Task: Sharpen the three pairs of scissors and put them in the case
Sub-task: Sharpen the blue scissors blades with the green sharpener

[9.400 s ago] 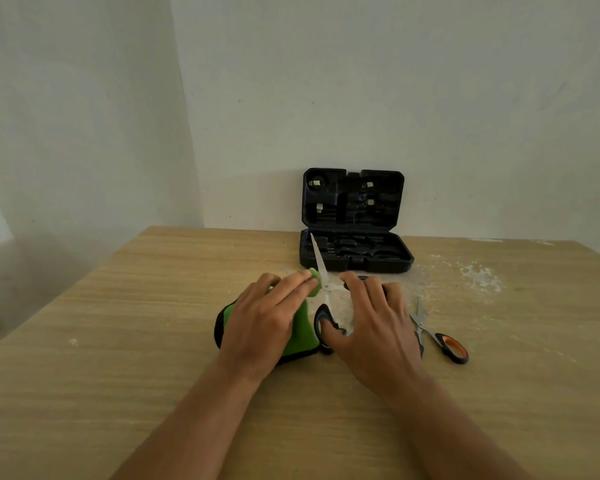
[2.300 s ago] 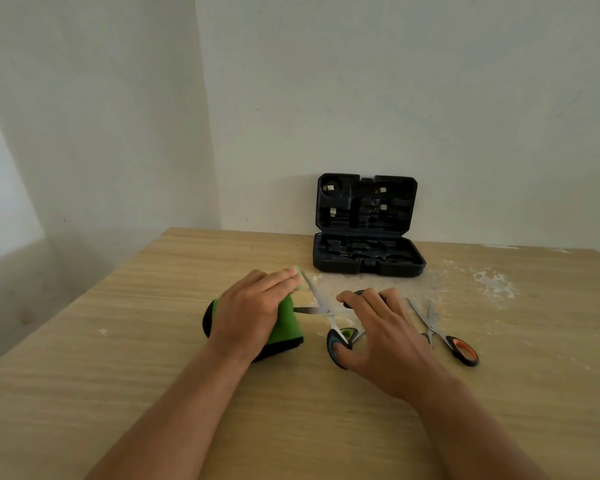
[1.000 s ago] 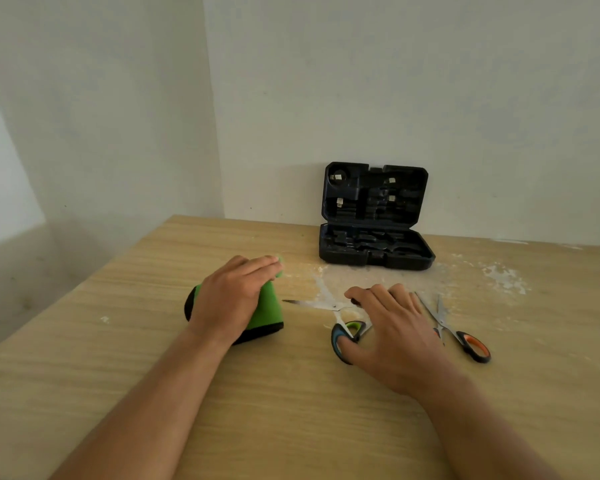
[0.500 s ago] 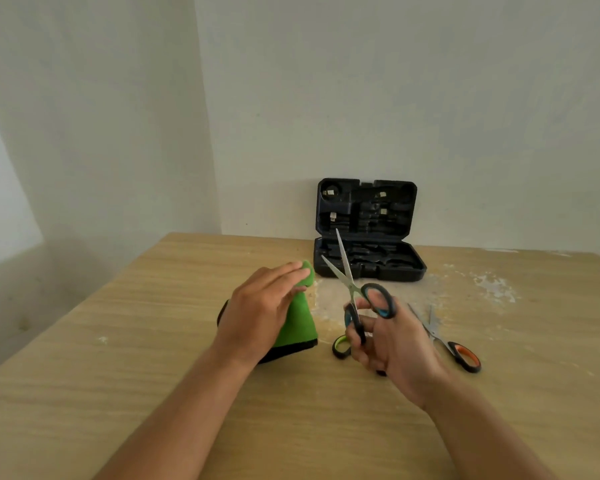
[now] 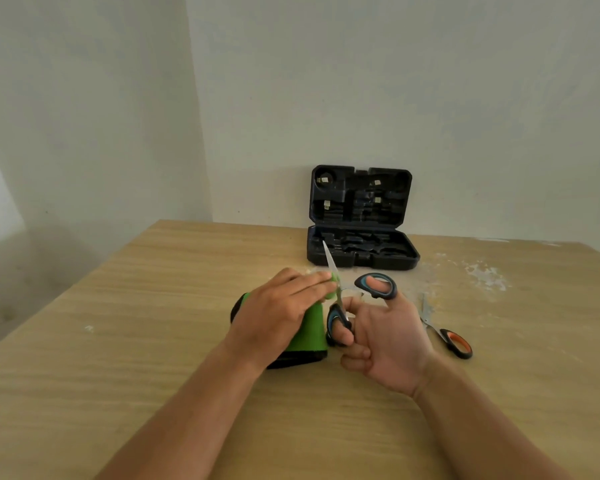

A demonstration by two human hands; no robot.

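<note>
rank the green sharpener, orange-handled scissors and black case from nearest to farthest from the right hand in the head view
From the right hand:
1. Green sharpener, just left of it.
2. Orange-handled scissors, flat on the table to its right.
3. Black case, open at the far wall.

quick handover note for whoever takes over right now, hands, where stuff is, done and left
Left hand presses flat on the green and black sharpener.
Right hand holds the blue and black handled scissors, fingers through the loops, one blade at the sharpener's top.
Orange and black handled scissors lie on the wooden table, right of the hands.
Black plastic case stands open by the wall; no scissors visible inside.
A third pair is not in view.
Left: finish sharpening, then case all three.
</note>
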